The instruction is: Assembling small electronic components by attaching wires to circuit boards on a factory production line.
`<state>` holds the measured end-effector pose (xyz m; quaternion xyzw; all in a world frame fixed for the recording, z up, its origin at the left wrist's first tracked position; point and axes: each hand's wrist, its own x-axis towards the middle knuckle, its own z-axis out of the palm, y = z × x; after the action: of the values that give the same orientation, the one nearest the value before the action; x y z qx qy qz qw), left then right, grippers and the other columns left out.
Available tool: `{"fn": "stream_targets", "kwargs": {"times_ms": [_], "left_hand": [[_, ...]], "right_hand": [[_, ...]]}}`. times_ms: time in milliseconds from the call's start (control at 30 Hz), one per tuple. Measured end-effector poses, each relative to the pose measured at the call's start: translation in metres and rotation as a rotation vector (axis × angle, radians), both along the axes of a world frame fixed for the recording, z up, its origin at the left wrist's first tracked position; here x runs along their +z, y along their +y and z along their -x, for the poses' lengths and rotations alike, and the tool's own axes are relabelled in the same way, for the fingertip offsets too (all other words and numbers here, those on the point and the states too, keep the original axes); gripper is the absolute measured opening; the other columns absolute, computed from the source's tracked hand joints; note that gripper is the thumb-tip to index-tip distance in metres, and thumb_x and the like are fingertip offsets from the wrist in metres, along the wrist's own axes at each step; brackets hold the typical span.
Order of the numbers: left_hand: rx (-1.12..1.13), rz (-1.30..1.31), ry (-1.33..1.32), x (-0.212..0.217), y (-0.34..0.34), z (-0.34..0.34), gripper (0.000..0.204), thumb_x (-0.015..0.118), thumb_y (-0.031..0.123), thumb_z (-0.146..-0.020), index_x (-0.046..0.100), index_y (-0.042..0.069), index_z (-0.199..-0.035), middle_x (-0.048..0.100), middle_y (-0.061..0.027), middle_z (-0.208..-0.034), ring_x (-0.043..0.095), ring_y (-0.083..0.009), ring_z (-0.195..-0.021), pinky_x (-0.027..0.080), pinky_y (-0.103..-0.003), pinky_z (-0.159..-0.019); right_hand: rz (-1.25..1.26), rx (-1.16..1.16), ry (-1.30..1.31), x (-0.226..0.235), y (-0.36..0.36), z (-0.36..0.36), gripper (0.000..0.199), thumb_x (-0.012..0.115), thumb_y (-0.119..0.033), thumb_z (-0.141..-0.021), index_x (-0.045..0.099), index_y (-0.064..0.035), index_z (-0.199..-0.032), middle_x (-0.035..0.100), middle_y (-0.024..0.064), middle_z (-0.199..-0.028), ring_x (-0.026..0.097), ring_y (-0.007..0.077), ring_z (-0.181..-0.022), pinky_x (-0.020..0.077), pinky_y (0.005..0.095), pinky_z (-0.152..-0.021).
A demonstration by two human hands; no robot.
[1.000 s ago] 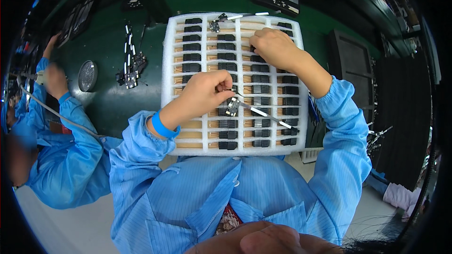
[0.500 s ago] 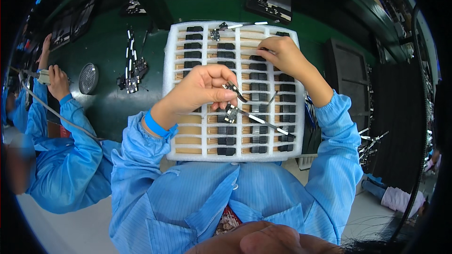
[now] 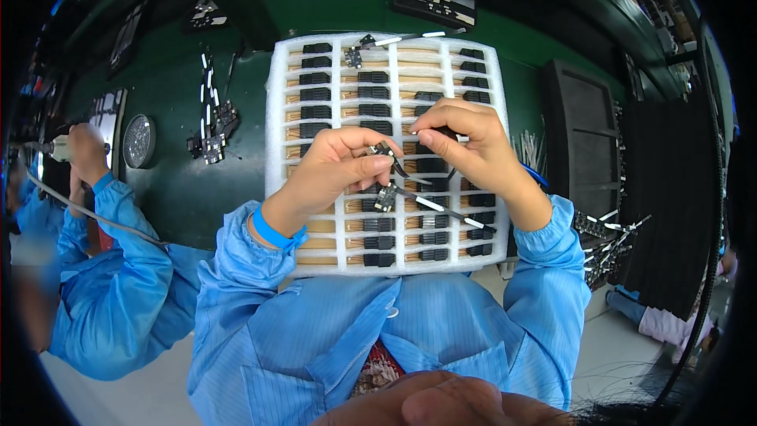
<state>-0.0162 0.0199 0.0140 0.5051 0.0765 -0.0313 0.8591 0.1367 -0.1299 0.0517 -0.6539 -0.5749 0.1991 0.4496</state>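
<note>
My left hand [image 3: 335,164] is closed in a pinch over the middle of a white foam tray [image 3: 275,110]. It holds a small black circuit board [image 3: 382,150] with a dark flexible strip running off toward the right. Just below its fingers lies another small circuit board [image 3: 385,197] with a black-and-white strip, slanting across the tray. My right hand [image 3: 469,142] is to the right of the left, thumb and forefinger pinched near the board. What sits between those fingertips is too small to name; a dark part shows behind the fingers. Rows of black connectors with tan leads [image 3: 373,93] fill many tray slots.
Another board with a strip [image 3: 355,55] lies across the tray's top edge. A bundle of boards [image 3: 213,138] and a round dish [image 3: 139,142] sit on the green table to the left. A black tray [image 3: 585,134] stands at the right. A co-worker's hand [image 3: 87,154] is far left.
My right hand has come down and toward me from the tray's upper right, and is now close to my left hand. The left hand keeps its pinch on the board. The view has shifted slightly.
</note>
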Motion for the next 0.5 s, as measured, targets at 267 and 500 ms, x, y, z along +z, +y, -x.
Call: {"fn": "stream_targets", "kwargs": {"times_ms": [267,500], "left_hand": [[0.013,-0.022,0.007,-0.005,0.001,0.004,0.021,0.061,0.011,-0.081,0.059,0.000,-0.099,0.062,-0.0046,-0.075,0.049,-0.0015,-0.058,0.037,-0.013,-0.048],[0.082,-0.099,-0.064,-0.005,-0.001,0.005,0.021,0.060,0.006,-0.081,0.058,-0.003,-0.101,0.062,-0.0066,-0.087,0.057,-0.0070,-0.073,0.049,-0.018,-0.064]], "right_hand": [[-0.024,-0.026,0.050,-0.004,0.003,0.013,0.009,0.061,-0.006,-0.077,0.058,-0.0002,-0.083,0.059,0.0080,-0.071,0.056,0.0148,-0.056,0.0431,0.0234,-0.050],[-0.144,0.050,-0.139,-0.006,0.009,0.014,0.007,0.061,-0.002,-0.072,0.057,-0.0020,-0.078,0.057,0.0083,-0.069,0.057,0.0233,-0.062,0.0448,0.0287,-0.053]]}}
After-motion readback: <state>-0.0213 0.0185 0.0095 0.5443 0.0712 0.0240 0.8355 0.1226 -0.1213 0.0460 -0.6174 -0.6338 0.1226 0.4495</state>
